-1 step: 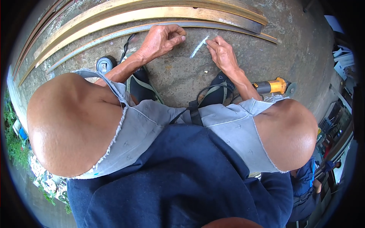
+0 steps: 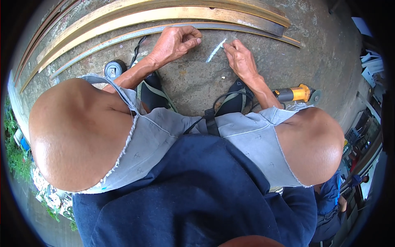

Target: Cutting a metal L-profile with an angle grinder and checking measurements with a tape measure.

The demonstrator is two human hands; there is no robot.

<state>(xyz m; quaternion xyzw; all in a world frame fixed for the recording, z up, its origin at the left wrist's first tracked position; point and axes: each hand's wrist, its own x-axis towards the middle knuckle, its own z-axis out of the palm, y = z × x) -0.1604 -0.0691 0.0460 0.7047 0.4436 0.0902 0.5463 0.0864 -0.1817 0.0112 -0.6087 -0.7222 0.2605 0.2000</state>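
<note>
My right hand (image 2: 242, 59) is closed in a pinch just above the concrete floor. A small pale piece that looks like chalk (image 2: 222, 46) shows at its fingertips, mostly hidden by them. Beside those fingertips a slanting white streak (image 2: 214, 52) marks the floor. My left hand (image 2: 175, 43) is to the left of the streak, its fingers curled and thumb and index tips close together; whether anything is between them I cannot make out. Right behind it runs a thin grey metal bar (image 2: 123, 39) with rusty edges.
Wider rusty metal bars (image 2: 173, 15) lie beyond the thin one. A round tape measure (image 2: 115, 69) sits by my left leg. To the right lies a yellow and black angle grinder (image 2: 296, 93). A small white bit (image 2: 223, 77) rests between my shoes. Another person (image 2: 329, 206) is at lower right.
</note>
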